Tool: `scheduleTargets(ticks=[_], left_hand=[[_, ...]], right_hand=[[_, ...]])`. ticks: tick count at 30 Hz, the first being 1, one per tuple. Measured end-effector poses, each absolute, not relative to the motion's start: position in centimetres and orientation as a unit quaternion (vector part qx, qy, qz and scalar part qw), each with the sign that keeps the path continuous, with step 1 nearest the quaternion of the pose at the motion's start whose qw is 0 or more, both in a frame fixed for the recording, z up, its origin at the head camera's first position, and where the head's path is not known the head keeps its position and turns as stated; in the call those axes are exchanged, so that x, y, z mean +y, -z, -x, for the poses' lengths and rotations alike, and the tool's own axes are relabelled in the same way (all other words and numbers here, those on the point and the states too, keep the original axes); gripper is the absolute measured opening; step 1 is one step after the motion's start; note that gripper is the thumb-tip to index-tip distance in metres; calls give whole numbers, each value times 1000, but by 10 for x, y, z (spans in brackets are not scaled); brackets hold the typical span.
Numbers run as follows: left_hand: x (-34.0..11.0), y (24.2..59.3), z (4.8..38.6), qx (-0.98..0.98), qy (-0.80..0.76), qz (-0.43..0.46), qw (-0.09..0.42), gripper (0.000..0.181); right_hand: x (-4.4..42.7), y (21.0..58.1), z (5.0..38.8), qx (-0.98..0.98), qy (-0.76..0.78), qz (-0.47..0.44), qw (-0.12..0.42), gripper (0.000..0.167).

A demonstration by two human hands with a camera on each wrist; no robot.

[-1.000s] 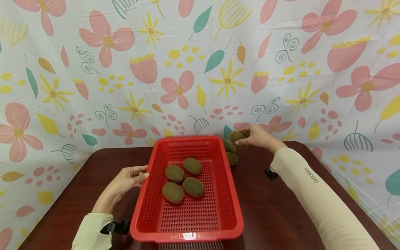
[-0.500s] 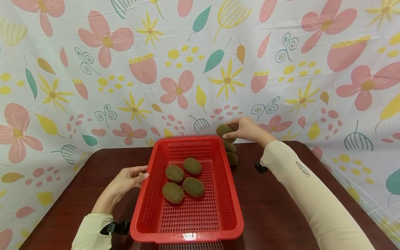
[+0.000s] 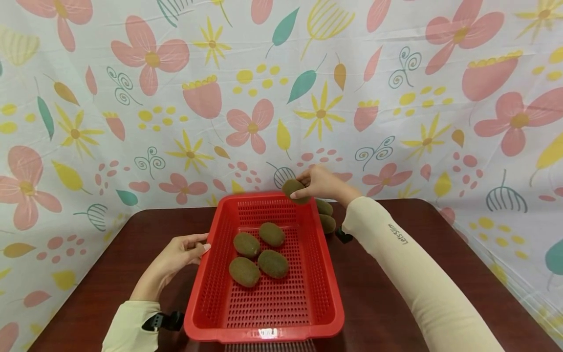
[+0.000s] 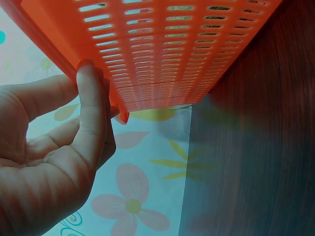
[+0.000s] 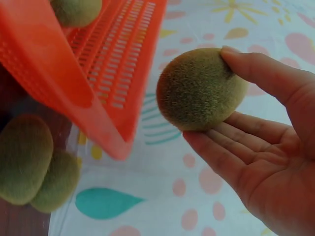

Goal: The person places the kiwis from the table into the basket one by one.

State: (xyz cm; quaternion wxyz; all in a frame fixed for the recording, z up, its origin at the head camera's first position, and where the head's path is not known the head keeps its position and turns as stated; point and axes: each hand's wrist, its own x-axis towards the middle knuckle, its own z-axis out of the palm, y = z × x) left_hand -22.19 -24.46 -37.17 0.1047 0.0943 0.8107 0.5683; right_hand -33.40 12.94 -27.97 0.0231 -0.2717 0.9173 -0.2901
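A red plastic basket (image 3: 329, 278) with slotted walls stands on the table, and several brown kiwifruit (image 3: 273, 264) lie together on its floor. My right hand (image 3: 323, 185) holds another kiwifruit (image 5: 201, 89) between thumb and fingers, above the basket's far right corner. In the head view this held kiwifruit (image 3: 295, 190) overlaps the rim. At the basket's left side, my left hand (image 3: 178, 256) grips the rim; the left wrist view has its thumb and fingers (image 4: 91, 115) pinching that edge. Outside the right wall are two more kiwifruit (image 5: 24, 158), partly hidden by the basket in the head view.
The dark wooden table (image 3: 387, 278) extends on both sides of the basket. Behind it hangs a white flower-print cloth (image 3: 264, 73). A grey ridged strip (image 3: 268, 346) shows below the basket's near edge.
My right hand has carried its kiwifruit leftward, from beside the kiwifruit outside the basket to above the far right corner of the rim. My left hand and the basket have stayed put.
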Motion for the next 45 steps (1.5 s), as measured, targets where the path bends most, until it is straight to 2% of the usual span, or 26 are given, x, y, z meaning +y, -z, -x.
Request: scheduleTargets(ticks=[6,9,11,13,19,24,33,40,45], left_hand=[[-245,371,222,812,-567,-93,104,55],[-245,371,222,812,-567,-97,103,54],[-245,372,223,811,-567,-102,103,54],[-245,373,223,809,-569,-105,103,54],[-244,373,223,808,-571,-104,101,53],[-243,373,223,809,-569,-104,102,53],[-243,373,223,812,-567,-98,100,53],[-244,372,224,813,-566,-92,103,54],[-246,373,224,812,-567,-93,102,54]], right_hand=[[114,289,336,918,282,274,54,35],[107,294,337,916,284,276,66,20],[102,298,338,916,281,279,69,24],[98,301,339,918,276,275,73,36],[87,308,340,928,266,248,83,52],[80,315,344,935,251,232,94,58],[72,328,347,947,228,200,110,58],[67,335,346,961,193,154,124,34],[64,338,343,963,186,137,137,35]])
